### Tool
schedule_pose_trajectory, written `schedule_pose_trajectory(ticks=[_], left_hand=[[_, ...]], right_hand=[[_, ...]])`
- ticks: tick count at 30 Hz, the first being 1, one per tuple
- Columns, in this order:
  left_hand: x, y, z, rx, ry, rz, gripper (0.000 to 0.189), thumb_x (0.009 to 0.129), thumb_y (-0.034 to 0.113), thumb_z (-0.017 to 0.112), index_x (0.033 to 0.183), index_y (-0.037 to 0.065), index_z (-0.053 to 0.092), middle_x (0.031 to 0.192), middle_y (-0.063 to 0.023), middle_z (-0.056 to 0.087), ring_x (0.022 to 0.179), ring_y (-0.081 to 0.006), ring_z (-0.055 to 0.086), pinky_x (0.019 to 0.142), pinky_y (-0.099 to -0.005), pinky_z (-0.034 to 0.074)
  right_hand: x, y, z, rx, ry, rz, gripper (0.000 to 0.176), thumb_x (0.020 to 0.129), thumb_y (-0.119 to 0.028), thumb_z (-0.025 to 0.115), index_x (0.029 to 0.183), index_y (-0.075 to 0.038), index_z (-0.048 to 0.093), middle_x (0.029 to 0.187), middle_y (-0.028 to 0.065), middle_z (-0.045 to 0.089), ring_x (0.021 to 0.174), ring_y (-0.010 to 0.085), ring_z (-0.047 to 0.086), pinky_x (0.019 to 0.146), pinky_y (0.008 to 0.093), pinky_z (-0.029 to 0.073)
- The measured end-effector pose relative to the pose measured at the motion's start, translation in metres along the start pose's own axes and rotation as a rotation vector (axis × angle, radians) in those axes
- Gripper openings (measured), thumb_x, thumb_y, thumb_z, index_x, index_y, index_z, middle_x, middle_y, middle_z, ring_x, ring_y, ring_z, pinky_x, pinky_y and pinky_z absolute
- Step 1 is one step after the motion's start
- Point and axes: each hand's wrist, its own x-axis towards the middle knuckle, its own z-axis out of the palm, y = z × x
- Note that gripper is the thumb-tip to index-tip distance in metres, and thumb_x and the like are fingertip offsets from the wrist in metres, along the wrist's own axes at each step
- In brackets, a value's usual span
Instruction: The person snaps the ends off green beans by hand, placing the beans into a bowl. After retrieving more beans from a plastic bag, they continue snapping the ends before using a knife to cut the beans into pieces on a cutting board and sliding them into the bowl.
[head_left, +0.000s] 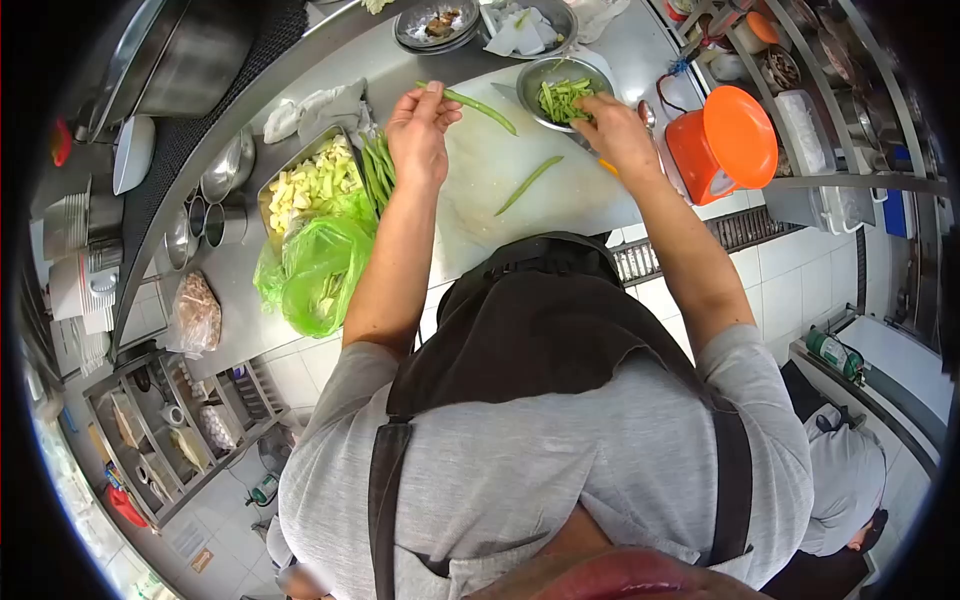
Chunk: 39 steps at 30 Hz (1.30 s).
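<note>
1. Preparation of beans into short lengths looks like the step in hand, judging by the long green bean (pixel 488 110) in the left hand (pixel 420 132) and the bean pieces (pixel 562 100) in the metal bowl (pixel 533 76).
2. The left fingers are closed in a pinch near 1 end of the green bean; its free length slants over the cutting board (pixel 465 205), the tip near the bowl.
3. The right hand (pixel 616 135) reaches over the bowl's right side, fingers bent down onto the bean pieces; whether they grip any or only touch them, I cannot tell.
4. The next move, as I judge it, calls for the right fingers to come clear of the bowl and meet the bean's free end, with the left pinch steady.
5. On the board, 1 loose bean (pixel 528 185) lies between the forearms, touched by neither hand.
6. More uncut beans (pixel 377 172) lie just beside the left forearm, next to the diced vegetables (pixel 318 185); a green plastic bag (pixel 325 268) sits on the near side of these. An orange container (pixel 690 150) stands right of the right wrist.
</note>
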Motion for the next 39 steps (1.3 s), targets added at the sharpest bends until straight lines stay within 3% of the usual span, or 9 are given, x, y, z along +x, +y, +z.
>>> schedule_pose_trajectory(ticks=[5, 12, 17, 21, 23, 25, 32, 36, 39], left_hand=[[-0.015, -0.016, 0.010, -0.032, -0.067, -0.071, 0.012, 0.094, 0.013, 0.067, 0.091, 0.005, 0.058, 0.079, -0.0061, 0.063, 0.072, -0.0162, 0.064, 0.066, -0.0285, 0.052], [-0.026, -0.021, 0.006, -0.085, -0.154, -0.189, 0.010, 0.095, 0.014, 0.065, 0.097, 0.005, 0.060, 0.089, -0.0071, 0.067, 0.079, -0.0186, 0.065, 0.071, -0.0296, 0.052], [-0.038, -0.033, -0.011, 0.028, -0.403, -0.360, 0.009, 0.095, 0.013, 0.064, 0.096, 0.004, 0.062, 0.087, -0.0071, 0.067, 0.075, -0.0150, 0.062, 0.065, -0.0261, 0.047], [-0.059, -0.043, -0.008, 0.234, -0.544, -0.402, 0.008, 0.095, 0.011, 0.063, 0.095, 0.003, 0.064, 0.084, -0.0064, 0.066, 0.072, -0.0126, 0.060, 0.063, -0.0245, 0.044], [-0.049, -0.050, -0.015, 0.249, -0.480, -0.336, 0.010, 0.093, 0.012, 0.065, 0.098, 0.003, 0.065, 0.085, -0.0056, 0.066, 0.071, -0.0120, 0.060, 0.062, -0.0246, 0.044], [-0.034, -0.044, -0.028, 0.288, -0.087, -0.204, 0.014, 0.091, 0.012, 0.067, 0.100, 0.002, 0.065, 0.084, -0.0050, 0.066, 0.070, -0.0120, 0.060, 0.059, -0.0251, 0.044], [0.020, -0.049, -0.143, 1.161, 0.413, 0.192, 0.025, 0.085, 0.018, 0.070, 0.098, -0.003, 0.066, 0.083, -0.0138, 0.069, 0.070, -0.0266, 0.065, 0.067, -0.0363, 0.052], [0.006, -0.045, -0.130, 1.616, 0.320, 0.493, 0.029, 0.081, 0.019, 0.070, 0.101, -0.001, 0.065, 0.099, -0.0227, 0.067, 0.093, -0.0398, 0.064, 0.082, -0.0485, 0.051], [-0.010, -0.052, -0.085, 1.555, 0.044, 0.680, 0.032, 0.082, 0.023, 0.072, 0.105, 0.000, 0.066, 0.103, -0.0188, 0.067, 0.094, -0.0333, 0.066, 0.083, -0.0429, 0.054]], right_hand=[[-0.021, -0.041, -0.003, 0.356, -0.131, -0.047, 0.030, 0.092, -0.032, 0.066, 0.096, -0.003, 0.071, 0.094, 0.0159, 0.067, 0.081, 0.0369, 0.064, 0.073, 0.0413, 0.051], [-0.022, -0.048, -0.011, 0.703, -0.184, 0.274, 0.029, 0.094, -0.025, 0.063, 0.086, 0.002, 0.067, 0.070, 0.0070, 0.059, 0.056, 0.0115, 0.056, 0.053, 0.0290, 0.044], [-0.012, -0.044, -0.024, 0.778, 0.076, 0.231, 0.023, 0.094, -0.019, 0.064, 0.085, 0.003, 0.067, 0.069, 0.0052, 0.056, 0.053, 0.0107, 0.049, 0.051, 0.0281, 0.039], [-0.011, -0.045, -0.011, 0.490, 0.064, 0.044, 0.022, 0.093, -0.018, 0.063, 0.086, 0.003, 0.066, 0.076, 0.0121, 0.061, 0.061, 0.0253, 0.058, 0.058, 0.0365, 0.045], [-0.015, -0.042, 0.000, 0.331, -0.003, -0.124, 0.022, 0.092, -0.018, 0.064, 0.087, 0.003, 0.065, 0.078, 0.0148, 0.062, 0.066, 0.0319, 0.060, 0.061, 0.0400, 0.047], [-0.019, -0.051, 0.003, 0.362, -0.051, -0.177, 0.021, 0.091, -0.019, 0.064, 0.087, 0.002, 0.065, 0.082, 0.0178, 0.063, 0.076, 0.0398, 0.060, 0.069, 0.0451, 0.048], [0.006, -0.027, -0.014, 0.252, 0.135, -0.128, 0.020, 0.091, -0.018, 0.066, 0.095, 0.001, 0.067, 0.086, 0.0152, 0.067, 0.077, 0.0348, 0.064, 0.068, 0.0399, 0.049], [0.016, 0.000, -0.009, 0.081, 0.076, 0.013, 0.023, 0.088, -0.022, 0.068, 0.104, -0.005, 0.069, 0.095, 0.0155, 0.069, 0.082, 0.0352, 0.066, 0.074, 0.0438, 0.052], [0.014, 0.021, 0.002, -0.064, 0.080, 0.014, 0.024, 0.088, -0.021, 0.068, 0.106, -0.006, 0.069, 0.098, 0.0168, 0.068, 0.086, 0.0358, 0.066, 0.077, 0.0448, 0.052]])
